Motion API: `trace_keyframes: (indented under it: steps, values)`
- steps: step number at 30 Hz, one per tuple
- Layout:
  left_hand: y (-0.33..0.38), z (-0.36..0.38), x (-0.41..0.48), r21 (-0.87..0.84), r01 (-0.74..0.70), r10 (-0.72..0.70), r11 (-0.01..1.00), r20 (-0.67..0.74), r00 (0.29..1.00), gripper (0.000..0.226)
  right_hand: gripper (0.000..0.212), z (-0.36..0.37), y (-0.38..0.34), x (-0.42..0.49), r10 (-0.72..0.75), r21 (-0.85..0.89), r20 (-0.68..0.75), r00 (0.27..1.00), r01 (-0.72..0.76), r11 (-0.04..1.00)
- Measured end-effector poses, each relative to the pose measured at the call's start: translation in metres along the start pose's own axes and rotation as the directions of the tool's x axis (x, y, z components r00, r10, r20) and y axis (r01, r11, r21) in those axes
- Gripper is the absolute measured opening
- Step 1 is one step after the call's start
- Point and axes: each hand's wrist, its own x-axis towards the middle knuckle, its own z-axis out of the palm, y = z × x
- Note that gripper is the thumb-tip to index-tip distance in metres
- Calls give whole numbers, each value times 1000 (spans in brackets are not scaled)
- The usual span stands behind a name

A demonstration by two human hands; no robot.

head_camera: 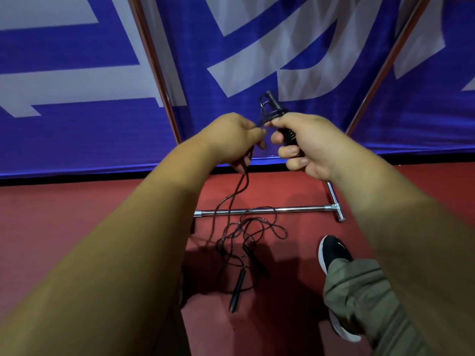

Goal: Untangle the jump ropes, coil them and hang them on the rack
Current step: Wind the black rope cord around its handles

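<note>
1. The fingertips (258, 136) of the left hand (232, 140) are pressed together in a pinch on the thin black cord (241, 186). The lower fingers are curled loosely round it where it drops away.
2. The right hand (312, 147) has its fingers clamped round a black handle (273, 102) with a few wound loops of cord against it. The top of the handle stands clear above the fist.
3. Between the two hands the cord runs short and taut; they are just beside each other, in front of the blue banner (77, 80).
4. From the left hand the cord hangs down to a loose tangle (253, 231) on the red floor (64, 222), lying just in front of the rack's chrome base bar (295, 208).
5. Two more handles (237, 291) lie among the loops (how many ropes these make, I cannot tell), near a black shoe (334, 251).
6. Handling, as I judge it: the cord looks light, limp and slick, so it will kink and snag on itself rather than resist. The rigid handles are the sure places to hold, while the cord is best fed through a light pinch, loop by loop. Pulling hard would likely tighten the knots below.
</note>
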Motion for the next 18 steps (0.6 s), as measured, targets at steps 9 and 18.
trace_keyframes:
  steps: [9, 18]
  values:
    - [5, -16, -11, -485, -221, 277, 846, 46, 960, 45, 29, -12, -9, -9, -40, 201, 211, 977, -4, 980]
    - [1, -11, -10, -287, -276, 323, 917, 130, 937, 41, 48, -7, -14, -15, -26, 207, 92, 995, 6, 978]
